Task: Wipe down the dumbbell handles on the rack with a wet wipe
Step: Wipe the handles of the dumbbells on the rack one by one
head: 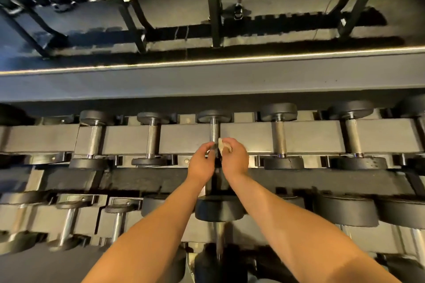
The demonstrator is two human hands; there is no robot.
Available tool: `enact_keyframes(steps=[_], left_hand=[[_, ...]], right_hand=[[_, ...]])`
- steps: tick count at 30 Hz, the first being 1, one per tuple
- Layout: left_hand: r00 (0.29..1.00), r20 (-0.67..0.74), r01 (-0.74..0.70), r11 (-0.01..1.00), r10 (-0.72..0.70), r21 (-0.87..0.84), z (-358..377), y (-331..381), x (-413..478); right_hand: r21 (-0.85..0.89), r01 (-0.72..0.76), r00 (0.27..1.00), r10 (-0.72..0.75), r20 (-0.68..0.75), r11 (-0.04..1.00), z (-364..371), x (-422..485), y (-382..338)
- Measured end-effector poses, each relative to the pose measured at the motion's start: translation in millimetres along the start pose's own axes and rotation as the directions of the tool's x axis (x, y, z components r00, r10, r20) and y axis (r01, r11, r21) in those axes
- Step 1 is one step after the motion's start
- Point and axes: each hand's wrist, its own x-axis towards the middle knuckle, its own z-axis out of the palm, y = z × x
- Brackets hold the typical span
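My two hands meet on the middle dumbbell handle (213,131) of the rack's (248,138) upper tier
My right hand (234,158) pinches the white wet wipe (221,146) against the handle's right side near its front end; my left hand (201,161) curls its fingers onto that end from the left. Grey rack bars hem the handle closely on both sides. Five handles show whole on this tier. A grey ledge (207,82) runs behind it, and a lower tier (345,211) lies under my forearms
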Motion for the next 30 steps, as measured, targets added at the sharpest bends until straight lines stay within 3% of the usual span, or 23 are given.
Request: enact_keyframes(steps=[5, 10, 14, 16, 22, 27, 30], left_hand=[[0.999, -0.029, 0.043, 0.998, -0.042, 0.043, 12, -4, 33], [0.996, -0.088, -0.029, 0.998, 0.034, 0.060, 21, -10, 58], [0.987, -0.154, -0.014, 0.984, 0.041, 0.175, 31, -22, 63], [0.979, -0.194, -0.014, 0.976, 0.057, 0.217, 33, -25, 62], [0.978, -0.205, 0.014, 0.974, 0.033, 0.225, 35, -19, 57], [0.976, -0.213, 0.010, 0.969, 0.044, 0.245, 35, -20, 58], [0.976, -0.216, 0.020, 0.969, 0.034, 0.245, 35, -23, 61]], right_hand=[[0.008, -0.010, 0.999, 0.010, 0.031, 1.000, 20, 29, 4], [-0.003, 0.059, 0.998, -0.059, 0.018, 0.998, 28, 59, 2], [0.121, 0.091, 0.996, -0.093, 0.008, 0.989, 38, 81, -5], [0.180, 0.086, 0.995, -0.094, 0.041, 0.980, 36, 81, -5], [0.110, 0.081, 0.980, -0.099, 0.170, 0.991, 24, 61, 21], [0.158, 0.112, 0.993, -0.114, 0.003, 0.981, 23, 81, 0], [0.192, 0.123, 0.987, -0.139, 0.076, 0.974, 25, 85, -9]])
